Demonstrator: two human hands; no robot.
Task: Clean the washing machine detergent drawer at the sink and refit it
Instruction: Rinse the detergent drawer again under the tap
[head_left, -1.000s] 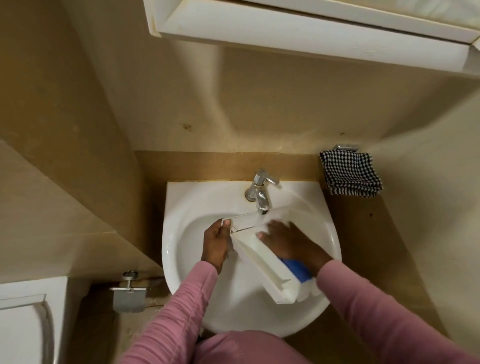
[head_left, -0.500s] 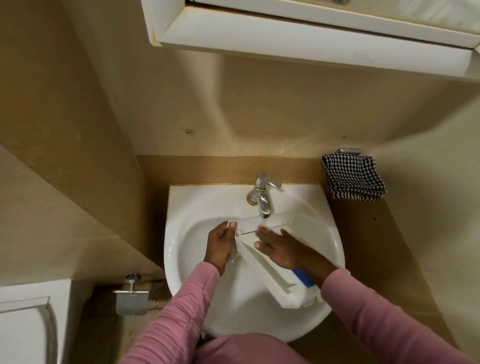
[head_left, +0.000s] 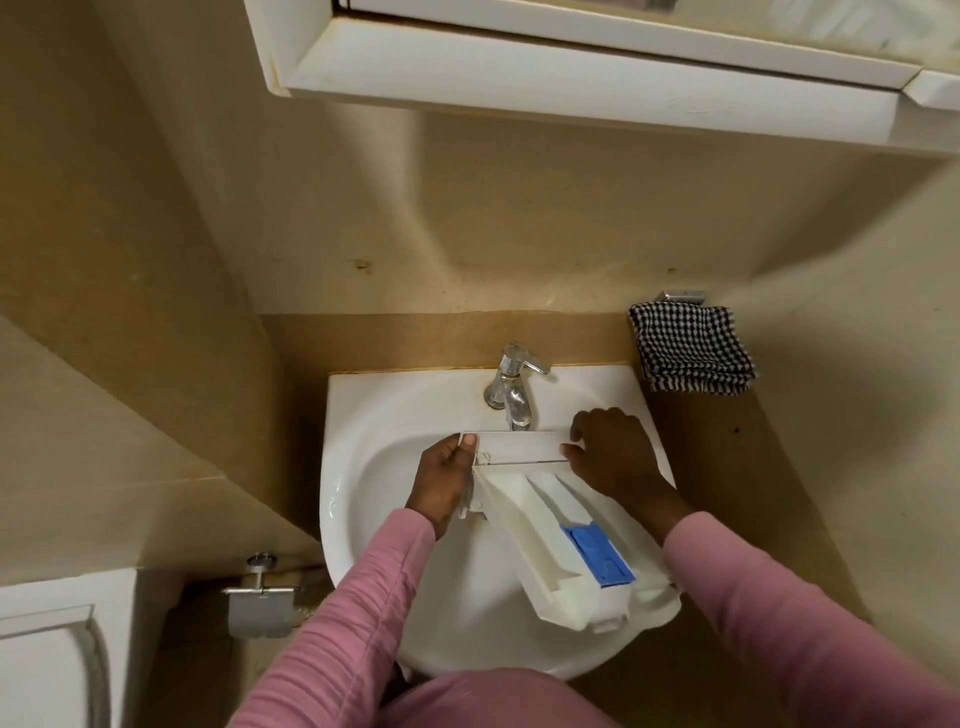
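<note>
A white detergent drawer (head_left: 535, 525) with a blue insert (head_left: 602, 556) lies over the white sink (head_left: 374, 415). Its front panel sits just under the chrome tap (head_left: 511, 387). My left hand (head_left: 444, 480) grips the left end of the front panel, thumb on top. At the panel's right end, my right hand (head_left: 610, 452) holds on with curled fingers. The drawer's body runs down and to the right, reaching the sink's near right rim. I cannot tell whether water is running.
A black-and-white checked cloth (head_left: 691, 348) hangs on a wall hook right of the sink. A white cabinet (head_left: 571, 67) juts out overhead. A metal paper holder (head_left: 260, 605) is on the wall at lower left, beside a white fixture (head_left: 52, 649).
My right hand has come off the inside of the drawer and moved to the right end of the front panel. The drawer has swung so its panel lies level under the tap.
</note>
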